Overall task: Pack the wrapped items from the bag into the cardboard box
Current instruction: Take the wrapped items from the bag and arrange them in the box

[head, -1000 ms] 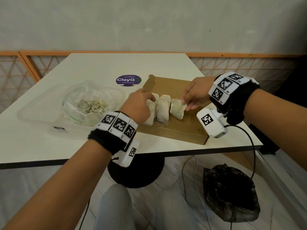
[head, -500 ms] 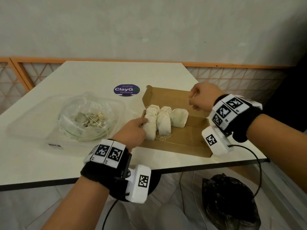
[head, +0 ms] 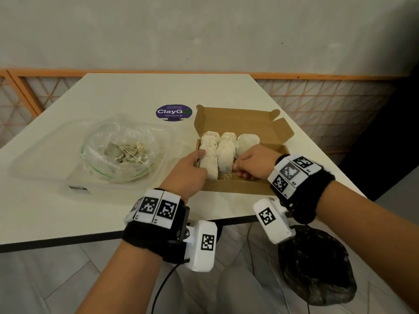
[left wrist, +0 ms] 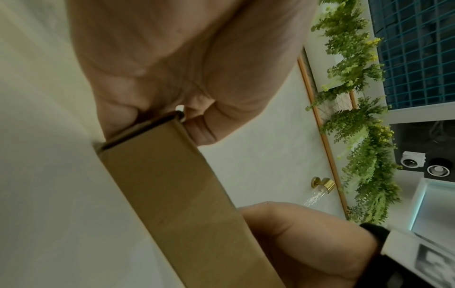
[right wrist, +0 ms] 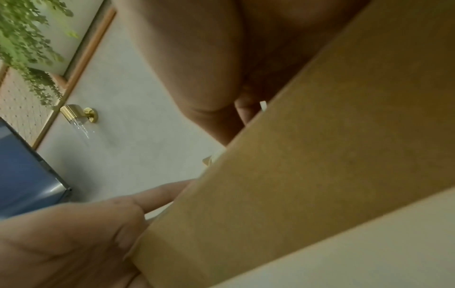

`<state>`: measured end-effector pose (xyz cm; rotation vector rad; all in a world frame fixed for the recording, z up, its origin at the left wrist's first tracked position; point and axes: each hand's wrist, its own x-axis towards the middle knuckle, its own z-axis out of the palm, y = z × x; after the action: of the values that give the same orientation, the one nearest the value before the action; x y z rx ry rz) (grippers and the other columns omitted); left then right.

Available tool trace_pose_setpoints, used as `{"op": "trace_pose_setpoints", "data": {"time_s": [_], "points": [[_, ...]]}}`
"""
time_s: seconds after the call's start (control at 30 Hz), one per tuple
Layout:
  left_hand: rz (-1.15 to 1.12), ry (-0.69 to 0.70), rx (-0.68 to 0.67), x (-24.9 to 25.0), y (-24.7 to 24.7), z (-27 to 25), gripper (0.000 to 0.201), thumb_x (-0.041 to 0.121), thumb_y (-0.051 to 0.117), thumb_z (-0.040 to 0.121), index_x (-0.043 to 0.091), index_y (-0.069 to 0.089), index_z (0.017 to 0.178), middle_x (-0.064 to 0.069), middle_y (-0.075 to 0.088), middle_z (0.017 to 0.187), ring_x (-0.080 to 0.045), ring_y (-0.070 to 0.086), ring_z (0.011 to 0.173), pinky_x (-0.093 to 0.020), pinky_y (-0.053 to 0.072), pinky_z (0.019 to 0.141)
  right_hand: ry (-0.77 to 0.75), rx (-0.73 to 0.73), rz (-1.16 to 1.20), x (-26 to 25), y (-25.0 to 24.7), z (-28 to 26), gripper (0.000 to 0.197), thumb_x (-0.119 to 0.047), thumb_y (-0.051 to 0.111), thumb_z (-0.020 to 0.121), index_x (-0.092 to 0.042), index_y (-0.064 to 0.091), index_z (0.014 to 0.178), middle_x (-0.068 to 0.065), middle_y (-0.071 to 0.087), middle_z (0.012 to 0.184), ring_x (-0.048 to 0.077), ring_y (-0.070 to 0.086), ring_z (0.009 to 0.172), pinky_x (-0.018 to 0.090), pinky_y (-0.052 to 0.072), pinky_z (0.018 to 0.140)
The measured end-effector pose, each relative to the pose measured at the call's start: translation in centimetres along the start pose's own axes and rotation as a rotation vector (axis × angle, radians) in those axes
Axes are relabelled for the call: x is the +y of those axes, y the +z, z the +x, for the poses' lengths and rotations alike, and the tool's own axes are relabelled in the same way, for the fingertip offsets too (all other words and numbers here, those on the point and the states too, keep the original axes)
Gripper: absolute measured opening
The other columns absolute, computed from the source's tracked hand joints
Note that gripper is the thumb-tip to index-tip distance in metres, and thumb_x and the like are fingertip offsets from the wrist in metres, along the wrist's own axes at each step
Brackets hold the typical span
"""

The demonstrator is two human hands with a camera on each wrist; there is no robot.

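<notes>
An open cardboard box [head: 249, 123] sits on the white table [head: 45, 211], holding several white wrapped items in rows; the front left one [head: 209, 162] and middle one [head: 225, 155] lie nearest me. My left hand [head: 197, 164] grips the box's front left corner [left wrist: 172, 194], thumb against the left item. My right hand [head: 240, 169] reaches over the front wall [right wrist: 320, 155] with curled fingers at the middle item's near end; whether they pinch anything is hidden. A clear plastic bag [head: 122, 150] with more wrapped items lies left of the box.
A purple round sticker [head: 174, 112] marks the table behind the box. The table's front edge [head: 113, 236] runs just under my wrists. A black plastic bag [head: 317, 268] lies on the floor at the right. An orange lattice railing [head: 317, 103] borders the far side.
My right hand has come from the box's back wall to the front, down among the wrapped items. My left hand stays at the front left corner.
</notes>
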<state>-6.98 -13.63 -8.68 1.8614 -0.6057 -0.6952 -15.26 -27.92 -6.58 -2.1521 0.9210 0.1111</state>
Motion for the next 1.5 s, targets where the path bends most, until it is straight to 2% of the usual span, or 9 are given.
{"op": "trace_pose_setpoints", "data": {"time_s": [0.27,0.47,0.67,0.87,1.03,1.13,1.23,1.33,1.5], "points": [[-0.040,0.012,0.016,0.0,0.2,-0.2,0.059,-0.003,0.041,0.090,0.020,0.037,0.144,-0.003,0.040,0.146,-0.011,0.041,0.108,-0.018,0.037,0.077,-0.002,0.281,-0.029,3.0,-1.8,0.1,0.024,-0.020,0.050,0.092,-0.008,0.065,0.106,0.006,0.063,0.088,0.024,0.058,0.080,0.034,0.051,0.075],[0.031,0.022,0.047,-0.2,0.6,-0.5,0.057,0.001,0.041,0.091,0.018,0.033,0.146,-0.003,0.037,0.148,-0.011,0.041,0.115,-0.018,0.031,0.088,-0.226,0.446,-0.064,3.8,-0.7,-1.1,0.018,-0.020,0.053,0.092,-0.020,0.067,0.103,-0.010,0.059,0.090,0.003,0.049,0.078,0.012,0.036,0.067],[0.364,0.140,0.015,2.4,-1.6,-1.5,0.041,0.017,0.048,0.092,0.024,0.049,0.133,-0.002,0.046,0.140,-0.018,0.052,0.111,-0.023,0.038,0.086,-0.269,0.220,-0.127,4.3,-0.1,-1.1,0.009,-0.022,0.061,0.087,-0.028,0.068,0.086,-0.009,0.066,0.090,0.005,0.058,0.085,0.005,0.035,0.063],[0.186,0.323,0.430,5.5,-9.0,-3.0,0.018,0.016,0.056,0.091,0.020,0.065,0.105,0.004,0.062,0.100,-0.004,0.053,0.070,-0.019,0.045,0.069,-0.305,0.100,-0.213,4.4,-0.6,-2.0,0.012,-0.019,0.062,0.086,-0.030,0.067,0.083,-0.011,0.066,0.090,0.001,0.056,0.083,0.004,0.036,0.066],[0.270,0.110,0.684,1.8,-16.8,-3.0,0.030,0.022,0.057,0.089,0.020,0.058,0.120,-0.003,0.054,0.128,-0.020,0.055,0.109,-0.030,0.041,0.088,-0.474,0.245,-0.190,-1.1,-1.0,-4.5,0.006,-0.021,0.064,0.085,-0.027,0.063,0.088,-0.014,0.060,0.083,0.006,0.056,0.083,0.017,0.041,0.069],[0.271,-0.082,0.613,-0.6,-18.1,-1.9,0.050,0.031,0.061,0.089,0.017,0.045,0.134,-0.009,0.047,0.137,-0.025,0.053,0.112,-0.031,0.042,0.094,-0.624,0.166,0.029,-7.5,0.8,-4.5,0.008,-0.011,0.065,0.084,-0.018,0.066,0.088,-0.010,0.062,0.079,0.006,0.060,0.075,0.006,0.046,0.070],[0.152,-0.173,0.471,-1.3,-17.8,-1.3,0.069,0.050,0.063,0.083,0.012,0.042,0.137,-0.012,0.049,0.137,-0.028,0.054,0.117,-0.043,0.048,0.098,-0.609,0.018,0.021,-13.1,3.8,-2.4,0.014,-0.009,0.066,0.081,-0.018,0.067,0.093,-0.002,0.067,0.086,0.022,0.068,0.083,0.034,0.057,0.082],[0.185,-0.233,0.328,-0.9,-17.7,-1.2,0.089,0.081,0.061,0.055,0.008,0.065,0.106,-0.009,0.069,0.108,-0.026,0.066,0.099,-0.042,0.055,0.088,-0.560,-0.032,-0.293,-16.3,6.7,-0.3,0.032,-0.016,0.068,0.082,-0.016,0.062,0.113,0.002,0.065,0.110,0.021,0.065,0.092,0.034,0.053,0.087],[0.141,-0.156,0.272,-1.2,-18.2,-1.0,0.020,0.014,0.064,0.084,-0.001,0.065,0.098,-0.018,0.069,0.101,-0.033,0.067,0.094,-0.046,0.054,0.089,-0.597,-0.030,-0.545,-17.2,9.1,0.6,0.042,-0.020,0.067,0.082,-0.021,0.057,0.122,0.003,0.059,0.123,0.023,0.059,0.104,0.031,0.049,0.088]]}}
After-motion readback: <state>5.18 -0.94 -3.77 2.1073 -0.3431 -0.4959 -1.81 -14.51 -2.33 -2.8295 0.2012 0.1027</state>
